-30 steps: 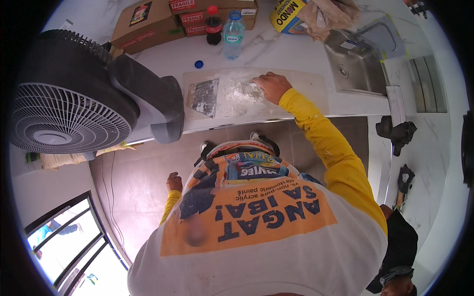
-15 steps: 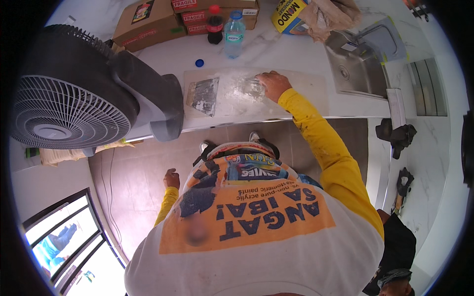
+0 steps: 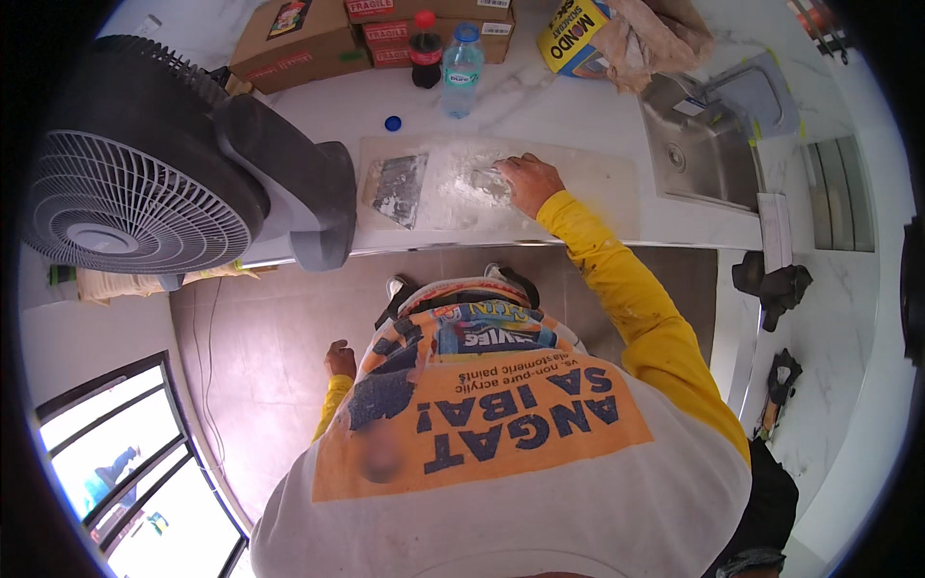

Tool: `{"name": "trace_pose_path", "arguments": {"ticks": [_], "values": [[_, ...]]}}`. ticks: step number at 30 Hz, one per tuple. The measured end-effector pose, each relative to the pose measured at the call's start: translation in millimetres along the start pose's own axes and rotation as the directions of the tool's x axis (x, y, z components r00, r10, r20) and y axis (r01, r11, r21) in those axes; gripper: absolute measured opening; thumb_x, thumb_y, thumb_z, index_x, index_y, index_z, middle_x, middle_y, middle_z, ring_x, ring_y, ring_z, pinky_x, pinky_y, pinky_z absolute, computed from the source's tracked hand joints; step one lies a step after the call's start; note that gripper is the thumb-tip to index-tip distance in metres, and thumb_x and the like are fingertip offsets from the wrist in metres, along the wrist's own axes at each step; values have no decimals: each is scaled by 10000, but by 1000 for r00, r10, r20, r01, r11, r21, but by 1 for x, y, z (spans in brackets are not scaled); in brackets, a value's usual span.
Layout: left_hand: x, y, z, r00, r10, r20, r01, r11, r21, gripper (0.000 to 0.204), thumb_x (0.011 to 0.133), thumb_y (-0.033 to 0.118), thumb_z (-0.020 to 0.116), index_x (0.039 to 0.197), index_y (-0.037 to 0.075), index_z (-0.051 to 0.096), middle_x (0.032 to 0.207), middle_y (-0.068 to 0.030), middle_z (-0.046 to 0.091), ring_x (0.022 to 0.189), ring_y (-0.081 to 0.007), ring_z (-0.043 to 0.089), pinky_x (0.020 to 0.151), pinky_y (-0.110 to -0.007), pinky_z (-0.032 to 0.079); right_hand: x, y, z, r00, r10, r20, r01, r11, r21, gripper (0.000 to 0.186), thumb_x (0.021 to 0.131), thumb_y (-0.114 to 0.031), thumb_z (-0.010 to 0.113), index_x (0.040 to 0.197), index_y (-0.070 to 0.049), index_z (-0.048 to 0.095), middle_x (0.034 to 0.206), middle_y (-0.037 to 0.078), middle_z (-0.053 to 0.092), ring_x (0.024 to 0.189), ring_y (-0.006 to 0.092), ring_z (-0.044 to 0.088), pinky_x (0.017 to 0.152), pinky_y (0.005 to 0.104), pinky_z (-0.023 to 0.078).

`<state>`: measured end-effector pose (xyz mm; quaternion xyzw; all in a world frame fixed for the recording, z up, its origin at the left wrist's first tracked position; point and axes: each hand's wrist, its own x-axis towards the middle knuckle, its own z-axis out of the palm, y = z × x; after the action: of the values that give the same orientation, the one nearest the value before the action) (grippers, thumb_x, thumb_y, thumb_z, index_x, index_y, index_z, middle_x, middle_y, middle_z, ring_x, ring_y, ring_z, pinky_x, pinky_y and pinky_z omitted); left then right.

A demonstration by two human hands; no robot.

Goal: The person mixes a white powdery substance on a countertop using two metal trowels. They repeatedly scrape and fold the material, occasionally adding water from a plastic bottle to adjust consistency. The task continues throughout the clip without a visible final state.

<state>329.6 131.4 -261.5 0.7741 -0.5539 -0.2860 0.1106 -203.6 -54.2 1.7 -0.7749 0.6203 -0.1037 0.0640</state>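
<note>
Pressing down on a pale stone slab [image 3: 588,178], the right hand [image 3: 528,183] lies on a whitish, powdery smear [image 3: 472,183] on the white countertop [image 3: 540,106]; fingers look curled over something small, but what they grip cannot be told. The left hand [image 3: 339,358] hangs low beside the body over the floor, loosely closed, apparently empty.

Just left of the right hand: a grey trowel-like plate [image 3: 397,188] on the slab. Beyond its fingertips: a clear water bottle [image 3: 462,58], a dark soda bottle [image 3: 425,50], a loose blue cap [image 3: 392,123].

Risks, as judged:
- slab is unclamped, one-handed pressure could slide it toward the counter edge;
- a wide stroke could knock the bottles;
- the big fan [image 3: 145,193], further left, could blow dust about.
</note>
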Motion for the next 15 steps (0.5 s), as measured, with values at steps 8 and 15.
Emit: {"name": "trace_pose_path", "arguments": {"ticks": [8,15], "values": [[2,1,-2,993,-104,52,107,993,-57,285,802,171,569,1038,95,709,1007,-168,706,949,-327,678,855,-396,534,3,-13,5,997,-48,58,51,998,-45,310,787,-68,569,1085,-109,645,1057,72,681,1002,276,604,831,401,523],[9,7,-14,989,-111,96,114,993,-24,280,815,162,551,1036,90,708,1002,-182,701,939,-341,674,845,-399,533,-4,-17,9,999,-16,-34,15,1000,-23,302,782,-58,571,1071,-106,643,1020,66,678,981,281,606,817,392,526]]}}
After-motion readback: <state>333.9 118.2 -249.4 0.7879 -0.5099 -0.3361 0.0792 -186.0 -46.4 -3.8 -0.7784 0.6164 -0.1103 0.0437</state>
